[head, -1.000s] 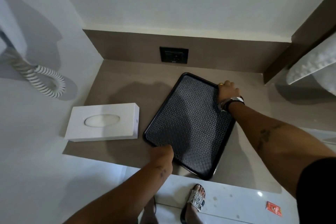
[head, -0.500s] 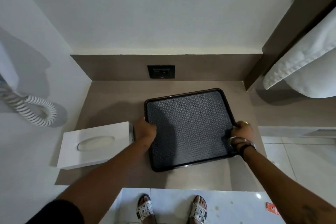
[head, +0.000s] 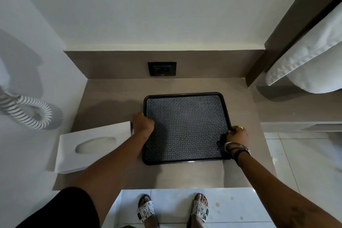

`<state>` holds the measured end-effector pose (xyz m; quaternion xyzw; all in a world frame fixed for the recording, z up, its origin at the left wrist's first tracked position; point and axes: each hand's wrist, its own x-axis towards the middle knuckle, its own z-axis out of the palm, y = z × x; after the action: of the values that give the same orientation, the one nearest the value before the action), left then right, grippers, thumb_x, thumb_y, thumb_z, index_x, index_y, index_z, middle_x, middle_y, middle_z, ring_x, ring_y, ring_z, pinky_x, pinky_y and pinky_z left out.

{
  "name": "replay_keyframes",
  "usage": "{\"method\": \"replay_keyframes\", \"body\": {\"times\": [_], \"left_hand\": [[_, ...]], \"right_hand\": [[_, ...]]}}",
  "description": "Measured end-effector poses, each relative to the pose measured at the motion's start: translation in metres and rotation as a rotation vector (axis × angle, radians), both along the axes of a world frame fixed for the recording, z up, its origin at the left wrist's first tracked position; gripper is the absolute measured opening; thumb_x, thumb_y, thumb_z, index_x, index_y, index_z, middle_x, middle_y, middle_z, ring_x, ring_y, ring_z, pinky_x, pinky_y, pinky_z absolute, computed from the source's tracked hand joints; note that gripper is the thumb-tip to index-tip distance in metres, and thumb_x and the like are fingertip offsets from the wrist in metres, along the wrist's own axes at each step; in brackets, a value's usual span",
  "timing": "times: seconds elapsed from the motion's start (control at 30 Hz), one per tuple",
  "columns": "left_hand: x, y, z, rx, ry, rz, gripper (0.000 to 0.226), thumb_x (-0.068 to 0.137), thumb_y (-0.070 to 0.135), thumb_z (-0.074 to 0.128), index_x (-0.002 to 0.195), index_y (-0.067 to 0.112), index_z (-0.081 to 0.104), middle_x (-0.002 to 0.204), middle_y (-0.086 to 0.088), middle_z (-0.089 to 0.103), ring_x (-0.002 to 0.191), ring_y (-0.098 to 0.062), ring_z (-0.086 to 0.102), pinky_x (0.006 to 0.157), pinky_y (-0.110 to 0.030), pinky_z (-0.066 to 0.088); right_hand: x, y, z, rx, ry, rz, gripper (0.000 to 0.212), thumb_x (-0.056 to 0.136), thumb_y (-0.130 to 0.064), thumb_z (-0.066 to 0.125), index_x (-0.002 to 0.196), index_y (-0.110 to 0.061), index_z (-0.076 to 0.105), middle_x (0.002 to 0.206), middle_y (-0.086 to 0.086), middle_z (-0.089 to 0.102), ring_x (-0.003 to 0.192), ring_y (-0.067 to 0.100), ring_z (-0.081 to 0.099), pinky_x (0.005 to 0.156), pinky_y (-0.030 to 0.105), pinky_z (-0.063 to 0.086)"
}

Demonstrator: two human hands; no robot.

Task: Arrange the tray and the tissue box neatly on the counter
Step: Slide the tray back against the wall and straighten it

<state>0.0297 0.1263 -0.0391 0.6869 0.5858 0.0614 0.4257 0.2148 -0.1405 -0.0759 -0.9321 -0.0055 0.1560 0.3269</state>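
Note:
A black tray (head: 187, 127) with a patterned grey mat lies flat on the brown counter (head: 111, 98), its edges roughly square to the back wall. My left hand (head: 143, 123) grips the tray's left rim, and my right hand (head: 236, 135), with bangles on the wrist, grips its right rim. A white tissue box (head: 94, 147) with an oval slot sits at the counter's left, slightly skewed, its right end touching my left hand.
A black wall socket (head: 162, 68) is set in the backsplash behind the tray. A coiled white cord (head: 31, 113) hangs on the left wall. White towels (head: 307, 61) hang at the upper right. My sandalled feet (head: 172, 209) stand on the tiled floor below the counter edge.
The tray has been turned from a diagonal to square with the wall and shifted slightly. My left hand moved from its near corner to its left rim, my right hand to its right rim.

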Motion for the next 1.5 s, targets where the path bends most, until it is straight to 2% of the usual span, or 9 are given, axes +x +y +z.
{"method": "replay_keyframes", "body": {"times": [0.17,0.23,0.3,0.37,0.53,0.63,0.87,1.0,1.5], "left_hand": [[-0.001,-0.019,0.007,0.104,0.08,-0.119,0.007,0.077,0.008,0.058,0.079,0.001,0.059,0.09,-0.021,0.067,0.087,-0.038,0.066,0.069,-0.041,0.057],[-0.005,-0.036,0.005,0.121,0.136,-0.164,0.037,0.08,0.021,0.062,0.109,0.0,0.057,0.116,-0.021,0.06,0.108,-0.037,0.059,0.091,-0.045,0.053],[-0.013,-0.058,0.001,0.26,0.23,-0.241,0.071,0.087,0.04,0.057,0.142,0.0,0.038,0.145,-0.023,0.041,0.134,-0.039,0.041,0.113,-0.047,0.036],[-0.024,-0.083,-0.002,0.468,0.234,-0.371,0.079,0.092,0.05,0.047,0.15,0.001,0.027,0.158,-0.022,0.024,0.147,-0.036,0.024,0.12,-0.047,0.019],[-0.049,-0.133,-0.021,0.626,0.114,-0.671,0.079,0.094,0.054,0.041,0.152,0.003,0.028,0.161,-0.02,0.019,0.15,-0.035,0.018,0.119,-0.051,0.018],[-0.058,-0.141,-0.035,0.624,0.137,-0.785,0.079,0.093,0.059,0.036,0.151,0.004,0.032,0.16,-0.018,0.023,0.149,-0.035,0.023,0.118,-0.052,0.024],[-0.072,-0.125,-0.057,0.61,0.262,-0.884,0.082,0.092,0.065,0.032,0.152,0.009,0.03,0.161,-0.017,0.023,0.149,-0.032,0.024,0.119,-0.051,0.023],[-0.066,-0.112,-0.062,0.605,0.281,-0.932,0.084,0.092,0.067,0.025,0.154,0.01,0.025,0.163,-0.015,0.018,0.151,-0.03,0.018,0.122,-0.049,0.015],[-0.015,-0.033,-0.056,0.721,0.303,-0.977,0.084,0.093,0.064,0.027,0.153,0.006,0.025,0.162,-0.018,0.019,0.151,-0.032,0.019,0.122,-0.05,0.017]], "right_hand": [[-0.006,-0.003,0.007,-0.139,-0.087,0.072,0.034,0.092,-0.018,0.063,0.118,0.004,0.062,0.123,0.028,0.056,0.11,0.044,0.054,0.093,0.045,0.045],[-0.016,-0.005,0.014,-0.229,-0.141,0.11,0.051,0.094,-0.028,0.06,0.134,0.001,0.05,0.134,0.027,0.048,0.119,0.044,0.046,0.097,0.05,0.041],[-0.032,-0.008,0.021,-0.232,-0.238,0.186,0.062,0.094,-0.035,0.057,0.142,0.0,0.039,0.146,0.027,0.038,0.128,0.045,0.041,0.102,0.055,0.036],[-0.055,-0.011,0.021,-0.238,-0.344,0.339,0.068,0.096,-0.045,0.05,0.146,-0.003,0.035,0.154,0.025,0.029,0.134,0.044,0.037,0.106,0.059,0.031],[-0.116,-0.018,-0.003,-0.317,-0.398,0.757,0.077,0.09,-0.065,0.032,0.15,-0.017,0.033,0.161,0.014,0.023,0.145,0.034,0.025,0.111,0.061,0.019],[-0.125,-0.017,-0.021,-0.399,-0.348,0.863,0.079,0.09,-0.069,0.031,0.151,-0.019,0.032,0.161,0.014,0.022,0.145,0.035,0.024,0.111,0.064,0.017],[-0.118,-0.011,-0.03,-0.42,-0.309,0.875,0.08,0.091,-0.07,0.025,0.153,-0.02,0.026,0.163,0.013,0.016,0.148,0.033,0.017,0.114,0.063,0.01],[-0.116,-0.004,-0.03,-0.405,-0.321,0.859,0.08,0.09,-0.07,0.029,0.152,-0.019,0.028,0.162,0.014,0.018,0.148,0.034,0.018,0.113,0.064,0.01],[-0.084,0.056,-0.031,-0.386,-0.397,0.795,0.079,0.09,-0.069,0.027,0.151,-0.018,0.031,0.161,0.016,0.02,0.147,0.037,0.019,0.112,0.067,0.012]]}}
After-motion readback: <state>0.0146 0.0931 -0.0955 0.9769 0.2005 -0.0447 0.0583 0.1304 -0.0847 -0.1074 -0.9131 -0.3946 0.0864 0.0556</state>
